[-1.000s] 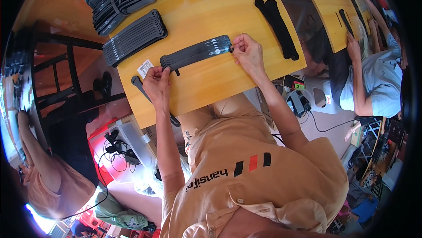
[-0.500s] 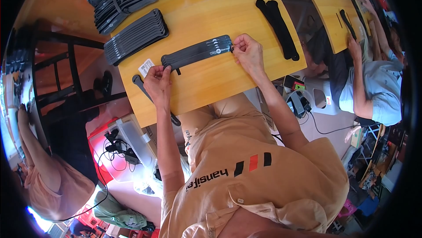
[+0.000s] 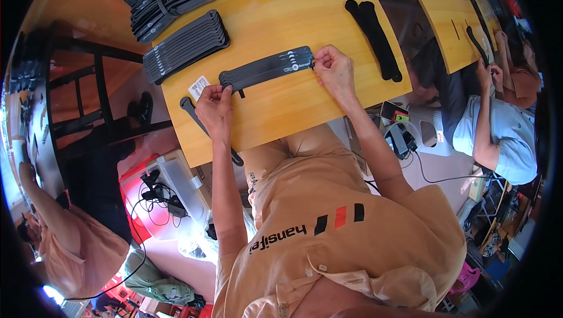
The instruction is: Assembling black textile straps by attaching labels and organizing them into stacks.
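Note:
A short layered bundle of flat black straps (image 3: 264, 71) with white print lies across the yellow wooden table in front of me. At its lower left corner my left hand (image 3: 214, 110) is closed, thumb and fingertips pinching the edge. My right hand (image 3: 336, 73) pinches the opposite end, its fingertips partly hiding that end. A small dark tab (image 3: 241, 93) sticks out from the bundle's near edge. Beside my left wrist lies a single long black strap (image 3: 196, 119), passing under the forearm. A white printed label (image 3: 199, 86) sits just beyond that strap.
At the left stands a fanned stack of black straps (image 3: 186, 47), with a tied, taller pile (image 3: 167, 1) behind it. Two black strap-like pieces (image 3: 375, 42) lie crossed at the right. A co-worker (image 3: 498, 130) works at another table (image 3: 440, 19); cables and a box (image 3: 437, 133) are below.
My hands keep the same pinch on the strap bundle, almost unmoved. The whole picture has shifted slightly. At the right, the co-worker's hands and the dark strap there have moved.

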The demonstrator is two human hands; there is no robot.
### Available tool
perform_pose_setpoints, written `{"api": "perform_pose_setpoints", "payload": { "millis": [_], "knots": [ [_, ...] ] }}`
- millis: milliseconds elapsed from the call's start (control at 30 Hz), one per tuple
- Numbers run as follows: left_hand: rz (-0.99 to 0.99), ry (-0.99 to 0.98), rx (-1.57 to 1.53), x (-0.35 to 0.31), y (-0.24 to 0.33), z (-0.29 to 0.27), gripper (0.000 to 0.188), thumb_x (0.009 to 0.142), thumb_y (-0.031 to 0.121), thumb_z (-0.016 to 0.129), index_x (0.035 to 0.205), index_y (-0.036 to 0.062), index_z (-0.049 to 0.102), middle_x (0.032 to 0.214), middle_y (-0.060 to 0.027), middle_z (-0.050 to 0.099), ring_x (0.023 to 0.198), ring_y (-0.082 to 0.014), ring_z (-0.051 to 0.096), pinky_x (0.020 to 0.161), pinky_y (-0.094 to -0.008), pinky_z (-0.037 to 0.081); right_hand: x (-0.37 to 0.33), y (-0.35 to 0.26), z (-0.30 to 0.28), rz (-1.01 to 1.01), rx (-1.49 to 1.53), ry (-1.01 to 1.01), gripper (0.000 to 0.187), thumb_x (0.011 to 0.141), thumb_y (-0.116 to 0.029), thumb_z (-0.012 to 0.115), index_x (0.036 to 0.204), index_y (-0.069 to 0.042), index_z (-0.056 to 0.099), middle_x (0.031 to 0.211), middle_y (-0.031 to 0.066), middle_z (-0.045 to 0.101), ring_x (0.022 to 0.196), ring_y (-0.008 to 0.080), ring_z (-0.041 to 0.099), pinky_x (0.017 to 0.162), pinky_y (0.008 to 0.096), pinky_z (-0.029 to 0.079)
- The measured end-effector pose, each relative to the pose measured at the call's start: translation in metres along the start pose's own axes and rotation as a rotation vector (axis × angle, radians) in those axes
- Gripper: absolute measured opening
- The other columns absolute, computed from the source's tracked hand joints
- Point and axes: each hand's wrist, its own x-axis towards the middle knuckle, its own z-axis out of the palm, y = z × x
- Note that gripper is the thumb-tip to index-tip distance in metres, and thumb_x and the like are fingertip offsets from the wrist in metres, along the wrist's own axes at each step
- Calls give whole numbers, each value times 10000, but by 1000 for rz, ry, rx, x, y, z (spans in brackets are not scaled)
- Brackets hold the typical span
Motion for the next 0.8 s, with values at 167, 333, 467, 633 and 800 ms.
{"api": "perform_pose_setpoints", "payload": {
  "millis": [167, 333, 467, 633, 800],
  "knots": [
    [-3, 16, 25, 1, 0, 2, 167, 756, 109, 692, 798, -28, 608, 604, -47, 590, 452, -83, 497, 442, -224, 394, 1, 3, 1, 11, -4, 1, 101, 687, 34, 635, 765, 7, 577, 592, 51, 576, 534, 104, 557, 519, 236, 465],
    [-10, 26, 33, -2, 5, 1, 173, 750, 110, 698, 781, -23, 592, 589, -49, 578, 453, -88, 498, 448, -233, 394, 1, 4, 3, -14, 6, 9, 95, 687, 28, 635, 757, 4, 576, 589, 57, 576, 528, 114, 558, 515, 242, 464],
    [28, 39, 85, 0, 1, 1, 179, 741, 110, 702, 760, -8, 569, 560, -49, 553, 450, -100, 496, 461, -247, 397, 0, 1, 2, -23, -47, 12, 82, 689, 20, 628, 750, 0, 578, 587, 67, 579, 524, 129, 561, 521, 255, 468],
    [38, 52, 87, 1, -2, 1, 188, 729, 114, 711, 771, 5, 563, 550, -50, 551, 458, -114, 504, 475, -254, 402, 0, 0, 1, -45, -69, 16, 73, 688, 19, 620, 744, -4, 580, 587, 76, 583, 522, 141, 566, 527, 265, 470],
    [52, 63, 114, 2, -5, 2, 205, 721, 133, 718, 772, 11, 562, 554, -52, 557, 479, -132, 518, 507, -266, 419, 1, 1, 1, -71, -110, 22, 67, 680, 7, 625, 728, -2, 579, 588, 84, 587, 532, 159, 583, 534, 277, 473]
  ]
}}
